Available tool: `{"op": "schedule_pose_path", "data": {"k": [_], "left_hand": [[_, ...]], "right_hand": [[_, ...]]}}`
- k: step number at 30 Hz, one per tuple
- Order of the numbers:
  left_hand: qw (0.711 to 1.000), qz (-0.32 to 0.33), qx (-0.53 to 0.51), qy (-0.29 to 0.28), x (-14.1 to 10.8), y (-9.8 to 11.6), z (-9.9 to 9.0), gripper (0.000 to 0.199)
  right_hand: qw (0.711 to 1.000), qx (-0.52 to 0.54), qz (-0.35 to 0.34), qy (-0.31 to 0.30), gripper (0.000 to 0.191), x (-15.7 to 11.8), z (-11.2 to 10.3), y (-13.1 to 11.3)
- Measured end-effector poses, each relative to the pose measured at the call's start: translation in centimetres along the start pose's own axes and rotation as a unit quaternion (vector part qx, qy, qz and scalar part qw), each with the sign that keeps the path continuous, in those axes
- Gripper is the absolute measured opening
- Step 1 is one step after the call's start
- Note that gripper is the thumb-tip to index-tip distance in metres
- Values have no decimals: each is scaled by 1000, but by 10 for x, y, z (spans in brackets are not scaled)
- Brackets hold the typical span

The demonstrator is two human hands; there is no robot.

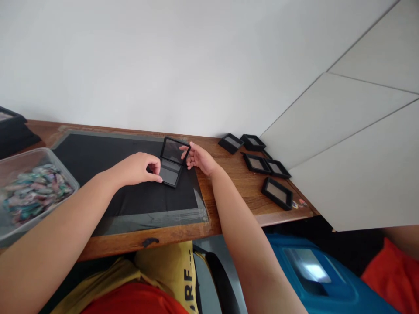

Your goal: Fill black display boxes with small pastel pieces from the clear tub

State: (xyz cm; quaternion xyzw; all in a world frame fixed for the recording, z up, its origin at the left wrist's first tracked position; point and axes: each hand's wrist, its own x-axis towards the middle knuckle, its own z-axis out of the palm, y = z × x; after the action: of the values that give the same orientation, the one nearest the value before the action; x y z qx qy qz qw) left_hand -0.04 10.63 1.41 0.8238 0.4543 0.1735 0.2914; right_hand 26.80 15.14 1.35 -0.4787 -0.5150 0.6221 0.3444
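Note:
A small black display box (169, 172) lies on the black mat with its clear-windowed lid (175, 151) raised. Its grey inside has a strip across it. My left hand (144, 168) is curled at the box's left edge, thumb and fingertips pinching there. At the right side of the lid is my right hand (200, 158), fingers spread, some of them seen through the clear window. Whether those fingers press on the lid is hard to tell.
Several similar black boxes (277, 192) sit on the wooden table (218, 192) to the right. A clear plastic tub (70, 176) of small wrapped pieces stands at left, near stacked black boxes (16, 133). A blue bin (278, 248) is below; another person's red clothing (393, 279) shows at right.

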Motion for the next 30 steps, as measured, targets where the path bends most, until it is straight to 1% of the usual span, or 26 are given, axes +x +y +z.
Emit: {"op": "schedule_pose_path", "data": {"k": [5, 7, 10, 11, 13, 16, 19, 22, 25, 27, 30], "left_hand": [[999, -21, -12, 24, 0, 1, 0, 18], [998, -33, -7, 47, 1, 2, 0, 18], [995, -47, 8, 89, 2, 3, 1, 20], [994, -47, 12, 95, 2, 3, 1, 22], [995, -42, 18, 86, 2, 2, 1, 28], [999, -23, 30, 31, 1, -2, 1, 36], [999, -6, 38, -3, 1, -6, 3, 31], [999, -2, 36, -5, 1, -8, 4, 25], [999, -10, 39, 1, 0, -6, 4, 27], [999, -19, 41, 18, 1, -4, 5, 29], [997, -33, 33, 62, 3, -4, 7, 28]], "right_hand": [[1000, 2, 0, 1, 38, 0, 1, 0], [1000, 2, -1, 2, 38, -1, 2, 0], [1000, 3, 0, 1, 38, -1, 2, -1], [1000, 4, -1, 1, 38, -1, 1, -1], [1000, 3, -2, 1, 37, 0, 1, -1], [1000, 0, 0, -2, 37, 0, 0, -1], [1000, 0, -3, -2, 39, 0, 0, 0], [1000, 0, -5, 0, 40, 0, 0, 1], [1000, 2, -6, -1, 39, 0, 0, 1], [1000, 3, -7, -2, 38, 0, -1, 1], [1000, 0, -5, -2, 38, 0, 0, 1]]}}
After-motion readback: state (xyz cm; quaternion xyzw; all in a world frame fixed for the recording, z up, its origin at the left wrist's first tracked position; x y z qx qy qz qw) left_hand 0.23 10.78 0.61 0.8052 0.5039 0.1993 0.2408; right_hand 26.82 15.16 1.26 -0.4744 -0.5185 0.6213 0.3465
